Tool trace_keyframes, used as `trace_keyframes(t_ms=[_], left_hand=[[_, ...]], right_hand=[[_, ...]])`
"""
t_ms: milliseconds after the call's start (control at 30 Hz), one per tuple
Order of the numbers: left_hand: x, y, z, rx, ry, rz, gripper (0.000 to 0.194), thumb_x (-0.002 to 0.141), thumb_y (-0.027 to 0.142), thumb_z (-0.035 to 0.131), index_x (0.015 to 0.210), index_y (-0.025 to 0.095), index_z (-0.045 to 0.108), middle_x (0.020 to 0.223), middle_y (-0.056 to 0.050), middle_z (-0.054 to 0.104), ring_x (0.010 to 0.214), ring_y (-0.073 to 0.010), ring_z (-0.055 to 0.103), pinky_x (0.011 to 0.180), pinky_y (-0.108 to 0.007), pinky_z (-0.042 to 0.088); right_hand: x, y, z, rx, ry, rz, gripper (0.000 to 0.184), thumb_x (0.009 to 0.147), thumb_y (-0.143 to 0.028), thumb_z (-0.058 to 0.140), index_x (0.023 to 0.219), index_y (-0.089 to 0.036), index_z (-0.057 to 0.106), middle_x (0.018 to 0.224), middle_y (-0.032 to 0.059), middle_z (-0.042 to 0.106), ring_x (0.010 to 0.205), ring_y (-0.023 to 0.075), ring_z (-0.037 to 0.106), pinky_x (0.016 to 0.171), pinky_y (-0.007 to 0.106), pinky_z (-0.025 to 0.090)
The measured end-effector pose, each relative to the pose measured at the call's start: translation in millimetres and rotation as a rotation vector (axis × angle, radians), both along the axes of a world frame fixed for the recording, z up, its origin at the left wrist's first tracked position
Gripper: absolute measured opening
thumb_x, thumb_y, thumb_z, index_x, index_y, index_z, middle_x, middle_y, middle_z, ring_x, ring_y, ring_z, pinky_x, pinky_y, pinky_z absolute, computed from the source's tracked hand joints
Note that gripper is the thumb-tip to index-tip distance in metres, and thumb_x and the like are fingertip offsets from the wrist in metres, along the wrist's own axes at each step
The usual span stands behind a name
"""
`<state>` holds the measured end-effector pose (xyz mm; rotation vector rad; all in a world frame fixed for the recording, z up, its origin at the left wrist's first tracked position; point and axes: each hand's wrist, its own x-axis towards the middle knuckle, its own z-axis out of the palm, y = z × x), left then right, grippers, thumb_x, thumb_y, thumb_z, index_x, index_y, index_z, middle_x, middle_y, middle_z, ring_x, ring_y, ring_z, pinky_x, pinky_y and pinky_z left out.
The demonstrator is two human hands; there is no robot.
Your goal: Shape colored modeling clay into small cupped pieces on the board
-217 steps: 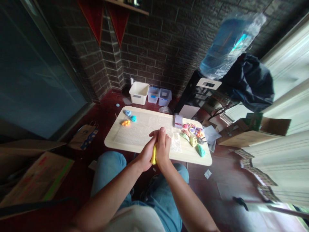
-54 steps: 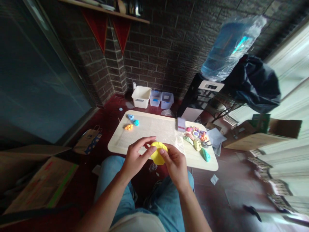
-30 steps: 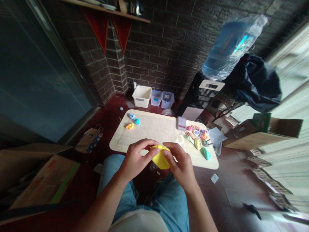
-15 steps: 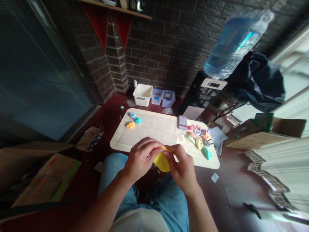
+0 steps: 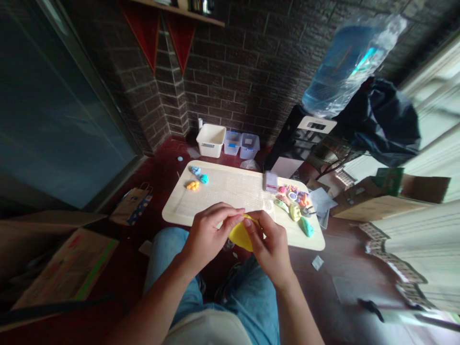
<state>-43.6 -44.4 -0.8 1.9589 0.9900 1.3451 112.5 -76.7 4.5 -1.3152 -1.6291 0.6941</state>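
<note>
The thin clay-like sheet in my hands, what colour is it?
Yellow. The thin yellow clay-like sheet shows best in the head view, the only one.

A dark brick wall (image 5: 233, 72) closes off the far side; two red pennants (image 5: 181, 40) hang against it, points down, below a wooden shelf (image 5: 201, 18); a cream bin (image 5: 208, 149) stands at the wall's foot with two translucent tubs (image 5: 232, 150) in a row beside it. To the right rises a black-and-white water dispenser (image 5: 287, 139) — a blue bottle (image 5: 338, 67) in clear wrap on top — with crumpled black plastic (image 5: 388, 122) next to it; nearer lie an open cardboard box (image 5: 388, 207) and a pale curtain (image 5: 395, 239). On the left, a grey door panel (image 5: 53, 110); below it a paper bag (image 5: 125, 207) with a dotted blue patch, and a green-striped carton (image 5: 61, 268); the floor (image 5: 323, 297) is dark red.
</note>
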Motion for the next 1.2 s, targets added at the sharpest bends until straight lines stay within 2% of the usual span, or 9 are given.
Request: trace_keyframes(t_ms=[167,300,433,533,733,933,1033,1133,1200], left_hand=[[-0.3,-0.1,-3.1,0.013,-0.001,0.104,0.013,0.091,0.017,0.059,0.094,0.019,0.072,0.088,-0.003,0.074,0.083,-0.0132,0.068,0.076,-0.023,0.052],[-2.9,-1.4,-5.2,-0.015,-0.046,0.107,0.015,0.091,0.018,0.059,0.099,0.020,0.072,0.093,-0.004,0.074,0.087,-0.0133,0.068,0.079,-0.022,0.053],[-6.2,-1.2,-5.8,-0.196,-0.071,0.027,0.023,0.088,0.028,0.064,0.110,0.021,0.068,0.106,-0.005,0.073,0.094,-0.0167,0.069,0.079,-0.025,0.055],[-7.9,1.2,-6.7,-0.263,-0.058,0.006,0.016,0.088,0.032,0.064,0.096,0.020,0.070,0.096,-0.004,0.074,0.089,-0.0175,0.070,0.077,-0.025,0.055],[-8.7,3.7,-11.1,-0.220,-0.012,0.091,0.013,0.089,0.031,0.062,0.090,0.020,0.069,0.090,-0.004,0.074,0.084,-0.0168,0.068,0.076,-0.025,0.053],[-5.1,0.8,-14.6,-0.178,0.017,0.131,0.012,0.090,0.029,0.060,0.090,0.019,0.067,0.088,-0.003,0.073,0.082,-0.0163,0.068,0.075,-0.025,0.052],[-3.9,0.1,-14.8,-0.185,0.031,0.117,0.012,0.091,0.029,0.059,0.091,0.019,0.067,0.088,-0.003,0.072,0.083,-0.0159,0.067,0.077,-0.024,0.052],[-4.0,0.2,-15.4,-0.218,-0.023,0.143,0.013,0.091,0.030,0.059,0.094,0.020,0.066,0.091,-0.004,0.072,0.085,-0.0165,0.068,0.079,-0.025,0.053],[-4.6,0.1,-15.9,-0.257,-0.097,0.144,0.015,0.090,0.032,0.060,0.095,0.020,0.066,0.093,-0.005,0.072,0.086,-0.0175,0.069,0.079,-0.026,0.054]], right_hand=[[-2.5,5.8,-5.1,-0.182,0.241,0.035,0.025,0.089,-0.040,0.062,0.103,-0.020,0.065,0.088,0.0036,0.069,0.075,0.0157,0.063,0.064,0.024,0.050],[-2.3,5.1,-9.2,-0.319,0.372,0.035,0.029,0.084,-0.046,0.067,0.087,-0.017,0.065,0.070,-0.0003,0.062,0.061,0.0123,0.055,0.052,0.021,0.044],[-3.4,3.4,-11.1,-0.284,0.396,0.003,0.031,0.085,-0.047,0.064,0.078,-0.017,0.063,0.062,-0.0023,0.056,0.055,0.0099,0.048,0.049,0.020,0.038],[-4.3,4.2,-11.6,-0.257,0.342,-0.022,0.033,0.086,-0.048,0.063,0.077,-0.016,0.065,0.061,-0.0019,0.055,0.054,0.0102,0.047,0.048,0.021,0.037],[-2.9,3.3,-11.6,-0.203,0.162,0.019,0.029,0.091,-0.043,0.059,0.101,-0.019,0.070,0.076,0.0014,0.065,0.069,0.0145,0.058,0.060,0.023,0.045],[-3.7,2.1,-10.8,-0.090,0.020,-0.059,0.033,0.096,-0.040,0.050,0.086,-0.017,0.070,0.063,-0.0005,0.059,0.058,0.0117,0.052,0.054,0.022,0.040],[-1.6,4.4,-11.4,-0.150,0.055,-0.041,0.033,0.095,-0.043,0.051,0.091,-0.017,0.070,0.067,0.0006,0.062,0.059,0.0121,0.053,0.053,0.022,0.041],[-0.3,6.4,-12.3,-0.247,0.226,0.030,0.033,0.089,-0.046,0.060,0.105,-0.018,0.067,0.078,0.0024,0.067,0.065,0.0136,0.058,0.056,0.022,0.045],[-1.7,6.5,-12.4,-0.302,0.339,0.053,0.032,0.086,-0.047,0.064,0.099,-0.017,0.066,0.074,0.0015,0.066,0.060,0.0128,0.058,0.052,0.022,0.045]])
